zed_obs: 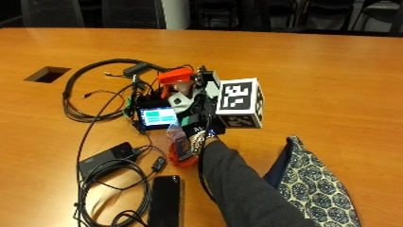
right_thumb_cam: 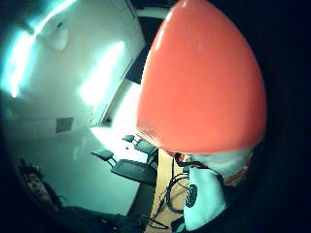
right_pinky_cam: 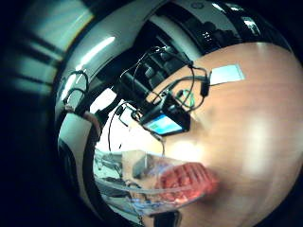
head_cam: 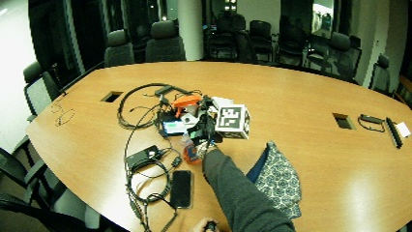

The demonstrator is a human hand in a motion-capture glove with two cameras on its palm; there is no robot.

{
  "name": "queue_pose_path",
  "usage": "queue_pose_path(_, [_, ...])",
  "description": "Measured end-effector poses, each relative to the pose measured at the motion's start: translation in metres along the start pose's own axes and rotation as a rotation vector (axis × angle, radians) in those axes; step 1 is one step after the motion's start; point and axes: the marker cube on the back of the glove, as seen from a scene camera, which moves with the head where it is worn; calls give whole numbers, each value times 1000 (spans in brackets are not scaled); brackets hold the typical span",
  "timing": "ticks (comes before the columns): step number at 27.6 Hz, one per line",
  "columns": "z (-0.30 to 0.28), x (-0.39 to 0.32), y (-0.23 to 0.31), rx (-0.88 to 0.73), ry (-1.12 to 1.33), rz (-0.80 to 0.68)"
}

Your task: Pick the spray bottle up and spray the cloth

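A spray bottle with an orange trigger head (zed_obs: 175, 78) and a clear body holding orange liquid (zed_obs: 180, 150) stands roughly upright near the table's middle. My gloved right hand (zed_obs: 198, 113) grips it around the neck and upper body, with the sleeve reaching in from the near edge. Whether its base touches the wood is unclear. The orange head (right_thumb_cam: 204, 82) fills the thumb side palm view; the clear body with orange liquid (right_pinky_cam: 184, 182) shows in the little finger side view. A blue and white patterned cloth (zed_obs: 315, 184) lies crumpled to the right of my forearm, apart from the bottle.
A small device with a lit screen (zed_obs: 157, 116) sits just left of the bottle among black cables (zed_obs: 94, 94). A black power brick (zed_obs: 107, 158) and a black phone (zed_obs: 165, 198) lie near the front. A cable cut-out (zed_obs: 47, 73) is at far left.
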Motion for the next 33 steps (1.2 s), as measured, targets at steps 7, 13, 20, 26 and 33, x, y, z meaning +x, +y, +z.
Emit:
queue_pose_path(7, [20,9,4,-155,41,118])
queue_pose_path(13, [24,5,5,-308,170,119])
queue_pose_path(20, [-25,-13,15,-342,523,32])
queue_pose_path(26, [-69,-31,34,-431,765,2])
queue_pose_path(33, [-117,-35,84,-510,910,-8])
